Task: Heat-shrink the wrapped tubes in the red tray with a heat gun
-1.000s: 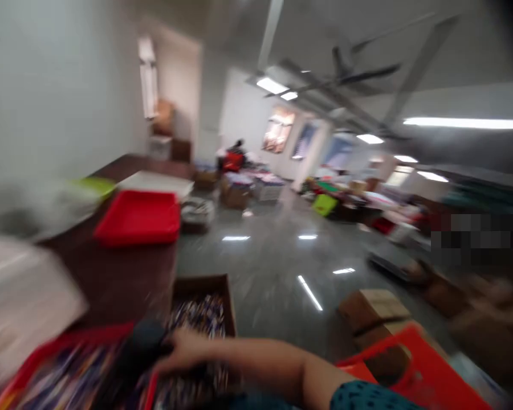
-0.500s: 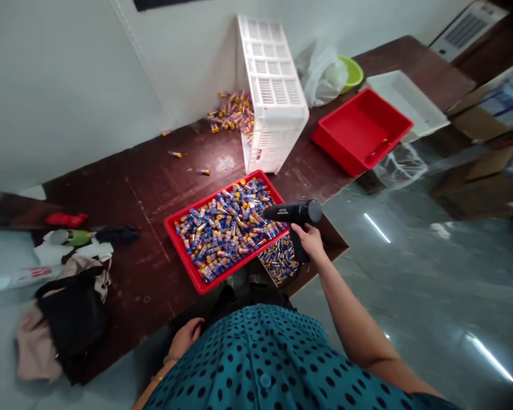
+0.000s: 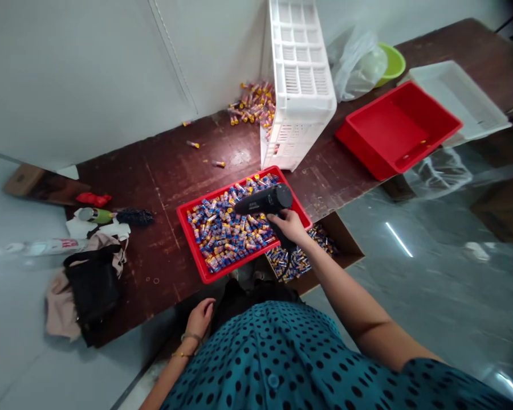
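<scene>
— Right hand [image 3: 289, 225]?
— Wrapped shut around the grip of a matte black heat gun [image 3: 264, 201]; barrel blunt and cylindrical, held level above the red plastic tray [image 3: 191, 261]; nozzle aimed left across the tray.

— Inside that tray?
— Heaped with small tubes [image 3: 226, 228], glossy blue wrap, yellow and pink ends; tray shallow, rectangular, set askew at the near edge of the dark scuffed wooden table [image 3: 154, 171].

— Left hand [image 3: 200, 316]?
— Low beside the teal dotted shirt [image 3: 282, 364]; fingers loosely curled, resting against dark fabric; gripping or not, cannot tell; thin bangles at the wrist.

— Around the tray?
— Just beyond it, a white slatted plastic crate [image 3: 301, 85] tipped on end; loose tubes [image 3: 252, 105] piled against the wall behind; further right an empty-looking red tub [image 3: 427, 117], a white tray [image 3: 474, 99], a green bowl [image 3: 394, 60] under crinkled clear plastic; below the table edge, an open cardboard box [image 3: 346, 250] holding more tubes; far left, a soft black bag [image 3: 92, 287] on pinkish cloth.
</scene>
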### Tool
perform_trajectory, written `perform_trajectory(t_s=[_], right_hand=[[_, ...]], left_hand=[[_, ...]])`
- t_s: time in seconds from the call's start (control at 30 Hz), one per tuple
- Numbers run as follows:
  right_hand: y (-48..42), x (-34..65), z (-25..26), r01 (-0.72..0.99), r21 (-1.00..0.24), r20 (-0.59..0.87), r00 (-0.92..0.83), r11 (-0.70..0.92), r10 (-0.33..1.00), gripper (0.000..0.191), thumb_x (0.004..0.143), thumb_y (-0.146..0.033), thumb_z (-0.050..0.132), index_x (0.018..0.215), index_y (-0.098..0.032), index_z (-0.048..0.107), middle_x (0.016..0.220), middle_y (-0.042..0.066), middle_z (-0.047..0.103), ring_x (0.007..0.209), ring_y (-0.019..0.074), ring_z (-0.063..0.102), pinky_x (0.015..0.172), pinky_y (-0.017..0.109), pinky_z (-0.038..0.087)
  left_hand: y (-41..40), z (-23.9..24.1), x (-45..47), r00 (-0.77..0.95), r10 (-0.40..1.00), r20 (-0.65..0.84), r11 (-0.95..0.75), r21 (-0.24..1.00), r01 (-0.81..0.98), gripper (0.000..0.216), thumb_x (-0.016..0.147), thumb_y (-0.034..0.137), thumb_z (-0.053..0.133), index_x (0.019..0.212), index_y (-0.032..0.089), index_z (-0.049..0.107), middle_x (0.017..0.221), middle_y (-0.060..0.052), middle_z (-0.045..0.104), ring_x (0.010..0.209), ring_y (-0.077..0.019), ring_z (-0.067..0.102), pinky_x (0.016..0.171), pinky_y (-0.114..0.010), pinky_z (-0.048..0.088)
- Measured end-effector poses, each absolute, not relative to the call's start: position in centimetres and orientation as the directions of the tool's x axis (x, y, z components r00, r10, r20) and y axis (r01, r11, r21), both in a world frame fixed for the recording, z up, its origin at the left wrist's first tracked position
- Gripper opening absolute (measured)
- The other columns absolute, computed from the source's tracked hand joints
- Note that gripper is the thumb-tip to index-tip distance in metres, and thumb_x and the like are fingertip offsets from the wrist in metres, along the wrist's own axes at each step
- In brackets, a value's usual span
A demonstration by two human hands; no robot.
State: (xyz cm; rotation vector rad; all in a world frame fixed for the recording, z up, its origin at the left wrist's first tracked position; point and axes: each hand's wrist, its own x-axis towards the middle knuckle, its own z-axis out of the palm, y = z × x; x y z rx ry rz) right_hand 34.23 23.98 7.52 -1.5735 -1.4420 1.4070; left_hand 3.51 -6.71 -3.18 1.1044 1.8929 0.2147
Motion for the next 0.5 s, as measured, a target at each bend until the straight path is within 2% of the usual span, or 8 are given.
perform_trajectory(t_s=[0.07, 0.1, 0.2, 0.27, 0.33, 0.4, 0.43, 0.5], right_hand=[[24.4, 34.5, 7.2, 0.314, -0.909, -0.283, 0.019, -0.275, 0.959, 0.046, 0.076, -0.057, 0.064, 0.087, -0.012, 0.070, 0.077, 0.006, 0.068, 0.065, 0.0171, 0.056, 0.056, 0.025, 0.040], [24.6, 34.9, 7.0, 0.314, -0.906, -0.284, 0.043, -0.283, 0.958, 0.046, 0.076, -0.057, 0.063, 0.087, -0.012, 0.069, 0.076, 0.006, 0.068, 0.064, 0.0170, 0.056, 0.055, 0.025, 0.040], [24.3, 37.3, 6.5, 0.336, -0.899, -0.328, -0.093, -0.281, 0.940, 0.044, 0.075, -0.057, 0.066, 0.079, -0.013, 0.067, 0.071, 0.004, 0.066, 0.061, 0.0162, 0.055, 0.054, 0.025, 0.040], [23.8, 39.4, 6.1, 0.330, -0.900, -0.335, -0.099, -0.287, 0.937, 0.044, 0.074, -0.058, 0.067, 0.077, -0.014, 0.067, 0.071, 0.005, 0.067, 0.062, 0.0171, 0.057, 0.056, 0.026, 0.042], [23.3, 41.0, 5.6, 0.277, -0.900, -0.333, 0.061, -0.336, 0.941, 0.045, 0.073, -0.059, 0.067, 0.078, -0.014, 0.066, 0.073, 0.007, 0.068, 0.064, 0.0193, 0.060, 0.058, 0.028, 0.045], [22.8, 41.7, 5.1, 0.182, -0.883, -0.402, 0.187, -0.433, 0.897, 0.046, 0.071, -0.060, 0.069, 0.081, -0.015, 0.066, 0.074, 0.008, 0.069, 0.064, 0.0212, 0.062, 0.058, 0.031, 0.048], [22.5, 41.6, 4.9, 0.142, -0.859, -0.469, 0.171, -0.493, 0.867, 0.047, 0.070, -0.060, 0.070, 0.083, -0.015, 0.067, 0.073, 0.009, 0.070, 0.063, 0.0219, 0.062, 0.058, 0.032, 0.048], [21.9, 40.5, 4.8, 0.129, -0.815, -0.568, 0.014, -0.565, 0.823, 0.048, 0.068, -0.058, 0.073, 0.085, -0.014, 0.068, 0.074, 0.009, 0.070, 0.063, 0.0227, 0.063, 0.059, 0.033, 0.049]], left_hand=[[-6.9, -3.2, 4.0, -0.194, 0.761, -0.619, 0.588, 0.533, 0.609, 0.034, 0.081, 0.038, 0.047, 0.096, 0.021, 0.072, 0.102, -0.007, 0.075, 0.097, -0.0223, 0.070, 0.092, -0.035, 0.053], [-7.0, -3.1, 4.2, -0.192, 0.758, -0.624, 0.590, 0.530, 0.609, 0.033, 0.081, 0.038, 0.047, 0.095, 0.021, 0.072, 0.102, -0.007, 0.075, 0.097, -0.0221, 0.070, 0.092, -0.035, 0.053], [-7.0, -3.2, 4.8, -0.184, 0.748, -0.637, 0.598, 0.529, 0.602, 0.032, 0.081, 0.037, 0.047, 0.094, 0.022, 0.072, 0.100, -0.006, 0.075, 0.095, -0.0215, 0.070, 0.091, -0.035, 0.054], [-6.8, -3.3, 4.9, -0.198, 0.751, -0.630, 0.604, 0.534, 0.592, 0.032, 0.081, 0.039, 0.047, 0.094, 0.022, 0.071, 0.101, -0.005, 0.075, 0.097, -0.0217, 0.070, 0.092, -0.035, 0.054], [-6.7, -3.5, 4.7, -0.234, 0.756, -0.611, 0.612, 0.533, 0.584, 0.034, 0.081, 0.041, 0.047, 0.095, 0.022, 0.071, 0.101, -0.005, 0.075, 0.097, -0.0222, 0.070, 0.092, -0.035, 0.054], [-6.4, -3.7, 4.3, -0.261, 0.759, -0.597, 0.617, 0.529, 0.582, 0.037, 0.080, 0.044, 0.046, 0.095, 0.022, 0.071, 0.099, -0.005, 0.075, 0.096, -0.0227, 0.070, 0.091, -0.035, 0.054], [-6.3, -3.8, 4.1, -0.266, 0.758, -0.596, 0.618, 0.527, 0.584, 0.038, 0.080, 0.045, 0.046, 0.095, 0.021, 0.071, 0.099, -0.006, 0.075, 0.095, -0.0230, 0.070, 0.090, -0.035, 0.054], [-5.9, -4.0, 3.7, -0.256, 0.756, -0.602, 0.617, 0.523, 0.588, 0.040, 0.079, 0.047, 0.046, 0.095, 0.021, 0.071, 0.098, -0.006, 0.075, 0.094, -0.0236, 0.070, 0.089, -0.035, 0.054]])
